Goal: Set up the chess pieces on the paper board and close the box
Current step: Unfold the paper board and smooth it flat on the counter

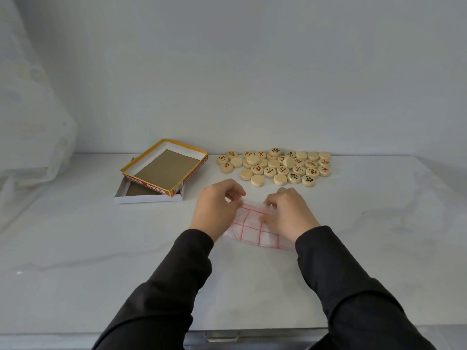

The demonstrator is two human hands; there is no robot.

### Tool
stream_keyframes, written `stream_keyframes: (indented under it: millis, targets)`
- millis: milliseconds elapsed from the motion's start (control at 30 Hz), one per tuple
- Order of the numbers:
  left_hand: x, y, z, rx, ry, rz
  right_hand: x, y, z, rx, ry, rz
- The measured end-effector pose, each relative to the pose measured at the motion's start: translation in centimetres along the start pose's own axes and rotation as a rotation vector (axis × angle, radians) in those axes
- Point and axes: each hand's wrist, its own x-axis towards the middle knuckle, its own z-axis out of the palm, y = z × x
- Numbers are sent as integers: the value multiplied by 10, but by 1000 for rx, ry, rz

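Paper board (255, 229), still folded, lies on the white surface (75, 248) right in front of you, its red grid lines showing between your 2 hands. Your left hand (217, 208) curls its fingers round the fold's upper left corner and pinches it. Your right hand (288, 213) grips the upper edge, thumb pressed down on the grid.

The chess pieces (275, 166) sit in 1 loose heap just beyond the board, against the wall. Some show red or black Chinese characters and others a blank face. A red 車 can be read at the heap's left end; most of the rest are too small to read.

To the left the box is open: its yellow-rimmed tray (164, 168) rests tilted on the white tray (149, 197). Its side carries a red printed band, illegible.
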Motion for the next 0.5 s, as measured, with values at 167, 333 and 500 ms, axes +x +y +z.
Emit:
stream_keyframes:
  millis: [167, 333, 500]
  targets:
    - [0, 5, -2, -129, 158, 75, 1, 6, -10, 49, 141, -16]
    - [2, 1, -1, -115, 246, -3, -9, 1, -38, 8, 479, 40]
    - [10, -12, -18, -166, 233, -261, -22, -38, -29, 52, 275, -34]
